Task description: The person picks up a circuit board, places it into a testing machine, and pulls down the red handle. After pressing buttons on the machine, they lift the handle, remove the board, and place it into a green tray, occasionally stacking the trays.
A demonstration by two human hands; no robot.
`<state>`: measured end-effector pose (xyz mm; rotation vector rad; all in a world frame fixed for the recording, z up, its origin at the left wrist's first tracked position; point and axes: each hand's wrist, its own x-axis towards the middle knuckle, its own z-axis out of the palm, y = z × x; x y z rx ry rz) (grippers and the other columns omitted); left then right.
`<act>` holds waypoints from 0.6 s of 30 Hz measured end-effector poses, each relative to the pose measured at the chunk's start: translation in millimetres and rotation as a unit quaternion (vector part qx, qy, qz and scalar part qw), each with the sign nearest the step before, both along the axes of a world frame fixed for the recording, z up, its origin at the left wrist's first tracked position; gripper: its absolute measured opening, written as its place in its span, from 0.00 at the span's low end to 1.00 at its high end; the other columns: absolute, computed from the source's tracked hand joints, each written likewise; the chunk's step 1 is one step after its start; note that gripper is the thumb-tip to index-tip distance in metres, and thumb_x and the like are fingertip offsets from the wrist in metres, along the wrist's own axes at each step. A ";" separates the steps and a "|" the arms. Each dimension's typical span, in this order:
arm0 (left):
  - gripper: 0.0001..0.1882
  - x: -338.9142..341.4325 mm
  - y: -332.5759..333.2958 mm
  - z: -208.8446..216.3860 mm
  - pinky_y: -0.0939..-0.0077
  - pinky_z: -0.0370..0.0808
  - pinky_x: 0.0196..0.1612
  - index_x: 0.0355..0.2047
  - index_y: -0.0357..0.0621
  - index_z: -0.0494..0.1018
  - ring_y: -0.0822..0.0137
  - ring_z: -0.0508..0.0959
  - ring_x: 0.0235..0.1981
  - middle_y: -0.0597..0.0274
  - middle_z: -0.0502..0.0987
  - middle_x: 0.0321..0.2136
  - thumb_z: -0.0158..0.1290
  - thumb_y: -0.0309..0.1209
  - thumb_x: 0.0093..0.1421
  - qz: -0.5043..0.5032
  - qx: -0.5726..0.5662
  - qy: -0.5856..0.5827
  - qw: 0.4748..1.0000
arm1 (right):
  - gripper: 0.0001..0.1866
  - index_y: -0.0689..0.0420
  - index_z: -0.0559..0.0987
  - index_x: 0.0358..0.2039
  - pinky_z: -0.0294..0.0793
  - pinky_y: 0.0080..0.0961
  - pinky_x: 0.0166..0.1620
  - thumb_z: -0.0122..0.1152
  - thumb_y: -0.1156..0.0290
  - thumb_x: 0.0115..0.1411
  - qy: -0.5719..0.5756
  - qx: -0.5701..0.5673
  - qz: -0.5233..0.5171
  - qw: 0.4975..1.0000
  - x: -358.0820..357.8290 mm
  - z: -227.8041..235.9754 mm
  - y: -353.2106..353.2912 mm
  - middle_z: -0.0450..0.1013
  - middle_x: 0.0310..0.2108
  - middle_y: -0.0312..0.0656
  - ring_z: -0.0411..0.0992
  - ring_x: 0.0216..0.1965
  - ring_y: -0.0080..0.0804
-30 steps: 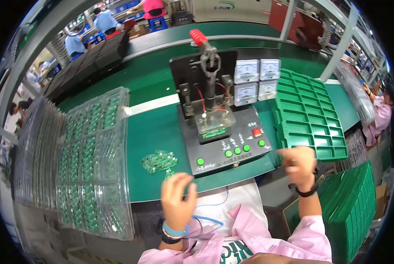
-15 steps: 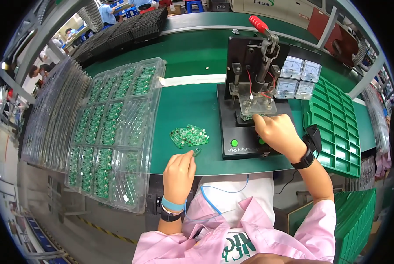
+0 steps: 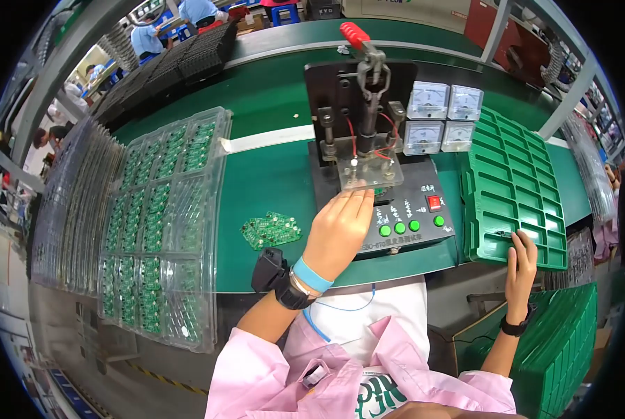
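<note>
My left hand (image 3: pixel 340 230) reaches into the black test fixture (image 3: pixel 424 230), its fingertips together under the clear plate (image 3: pixel 369 171). They rest on a small green circuit board (image 3: pixel 380 192), mostly hidden by the fingers and plate. Over on the right, my right hand (image 3: pixel 521 269) lies at the near part of a green compartment tray (image 3: pixel 480 241), fingers stretched out. Close to its fingertips, a small dark piece (image 3: pixel 502 234) sits in a compartment, too small to make out. A pile of circuit boards (image 3: pixel 272 231) lies on the green mat left of the fixture.
Clear blister trays with boards (image 3: pixel 207 115) stand at left, beside a stack of clear trays (image 3: pixel 71 209). The fixture has a red-handled toggle clamp (image 3: pixel 355 35). Panel meters (image 3: pixel 427 101) stand behind right. Stacked green trays (image 3: pixel 560 349) are low right.
My left hand has moved from beside the board pile into the fixture. My right hand has left the fixture for the green tray. The view has shifted too.
</note>
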<state>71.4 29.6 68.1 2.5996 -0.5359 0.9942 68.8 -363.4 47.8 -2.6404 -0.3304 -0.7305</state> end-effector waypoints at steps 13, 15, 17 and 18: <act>0.29 6.4 -10.1 86.2 0.59 0.67 0.56 0.50 0.34 0.73 0.50 0.72 0.54 0.42 0.71 0.53 0.62 0.38 0.51 -0.016 0.002 -0.135 0.991 | 0.19 0.61 0.74 0.51 0.57 0.47 0.62 0.55 0.74 0.59 0.012 0.006 0.029 0.999 3.4 24.3 46.1 0.66 0.58 0.49 0.62 0.59 0.51; 0.34 46.5 -3.9 117.4 0.57 0.68 0.55 0.52 0.35 0.71 0.48 0.72 0.53 0.43 0.72 0.51 0.66 0.40 0.46 0.126 0.015 -0.219 0.967 | 0.20 0.62 0.74 0.49 0.59 0.49 0.61 0.60 0.74 0.54 -0.002 0.058 0.161 0.985 1.7 27.3 76.5 0.66 0.58 0.49 0.64 0.58 0.52; 0.36 56.4 6.7 128.3 0.55 0.67 0.56 0.55 0.37 0.68 0.47 0.71 0.55 0.43 0.71 0.52 0.65 0.39 0.47 0.051 -0.056 -0.208 0.975 | 0.24 0.61 0.75 0.49 0.60 0.48 0.61 0.64 0.75 0.49 -0.010 0.051 0.273 0.961 2.9 28.0 106.4 0.66 0.58 0.49 0.65 0.59 0.51; 0.38 61.4 10.3 130.7 0.54 0.66 0.57 0.58 0.39 0.65 0.46 0.69 0.56 0.43 0.69 0.54 0.64 0.38 0.48 -0.023 -0.131 -0.196 0.972 | 0.24 0.61 0.75 0.49 0.60 0.48 0.61 0.64 0.75 0.49 -0.013 0.054 0.272 0.961 1.3 28.7 117.6 0.66 0.58 0.49 0.65 0.59 0.51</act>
